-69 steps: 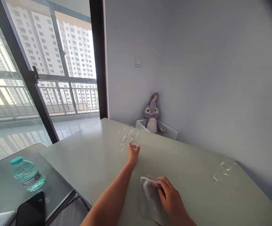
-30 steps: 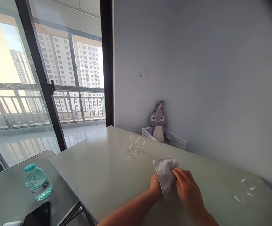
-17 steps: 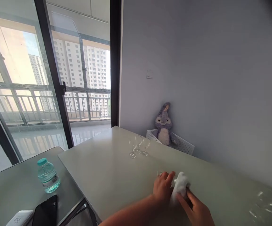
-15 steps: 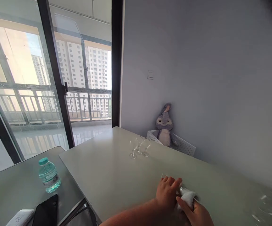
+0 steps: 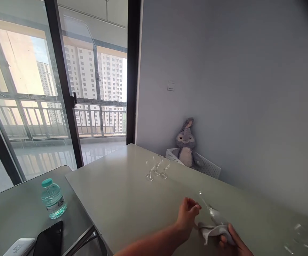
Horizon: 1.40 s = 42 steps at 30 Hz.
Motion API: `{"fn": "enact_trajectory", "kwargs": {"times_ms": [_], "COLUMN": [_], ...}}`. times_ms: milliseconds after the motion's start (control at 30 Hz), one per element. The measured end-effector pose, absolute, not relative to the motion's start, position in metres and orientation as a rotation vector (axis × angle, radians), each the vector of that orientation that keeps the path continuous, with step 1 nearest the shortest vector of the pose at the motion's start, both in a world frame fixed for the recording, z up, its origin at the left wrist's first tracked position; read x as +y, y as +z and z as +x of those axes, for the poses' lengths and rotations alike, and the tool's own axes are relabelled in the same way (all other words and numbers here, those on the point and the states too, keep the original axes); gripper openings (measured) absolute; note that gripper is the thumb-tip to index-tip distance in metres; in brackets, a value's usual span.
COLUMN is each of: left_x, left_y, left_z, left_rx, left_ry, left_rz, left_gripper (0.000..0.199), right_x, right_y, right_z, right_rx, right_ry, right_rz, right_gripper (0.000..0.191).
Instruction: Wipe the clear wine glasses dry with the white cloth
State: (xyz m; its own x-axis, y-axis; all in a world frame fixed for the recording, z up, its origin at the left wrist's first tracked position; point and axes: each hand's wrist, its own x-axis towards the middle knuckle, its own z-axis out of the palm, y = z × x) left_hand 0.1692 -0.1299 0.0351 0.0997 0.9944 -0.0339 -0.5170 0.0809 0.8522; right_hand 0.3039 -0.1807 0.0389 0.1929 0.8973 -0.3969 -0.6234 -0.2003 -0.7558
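Note:
My right hand (image 5: 235, 241) grips a white cloth (image 5: 212, 231) at the lower right. A clear wine glass (image 5: 216, 215) rests with its bowl against the cloth, its stem and foot pointing up and left. How far the cloth goes into the bowl is hidden. To the left of the glass, my left hand (image 5: 187, 215) is loosely curled, a gap between thumb and fingers, holding nothing. Three stemmed glasses, one of them the front glass (image 5: 150, 168), stand upright in a cluster farther back on the table.
The pale table (image 5: 111, 185) meets the wall. Blurred glassware (image 5: 303, 236) sits at the right edge. On a side table are a water bottle (image 5: 52, 200), a black phone (image 5: 48, 240) and a white device (image 5: 19, 246). A plush toy (image 5: 186, 142) sits in a white basket (image 5: 209, 168) beyond.
My left hand has come off the glass and turned, its fingers curling. The glass now shows, stem up and left. My right hand and the cloth have shifted slightly right and down.

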Motion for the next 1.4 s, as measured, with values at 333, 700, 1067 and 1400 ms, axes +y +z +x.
{"fn": "enact_trajectory", "kwargs": {"times_ms": [333, 700, 1067, 1400], "left_x": [-0.131, -0.133, -0.123, -0.132], "left_y": [0.045, 0.060, 0.035, 0.056], "left_z": [0.156, 0.146, 0.157, 0.150], "left_rx": [0.448, 0.256, 0.683, 0.432], "left_ry": [1.089, 1.054, 1.016, 1.144], "left_rz": [0.675, 0.779, 0.781, 0.987], "left_gripper": [0.027, 0.032, 0.037, 0.039], "right_x": [-0.189, -0.191, -0.192, -0.194], "right_y": [0.022, 0.041, 0.033, 0.046], "right_z": [0.278, 0.285, 0.279, 0.278], "right_rx": [-0.541, -0.610, -1.038, -0.361], "right_ry": [1.616, 1.536, 1.057, 1.565], "right_rz": [-1.009, -1.081, -1.446, -0.929], "right_gripper": [0.050, 0.042, 0.042, 0.026]}}
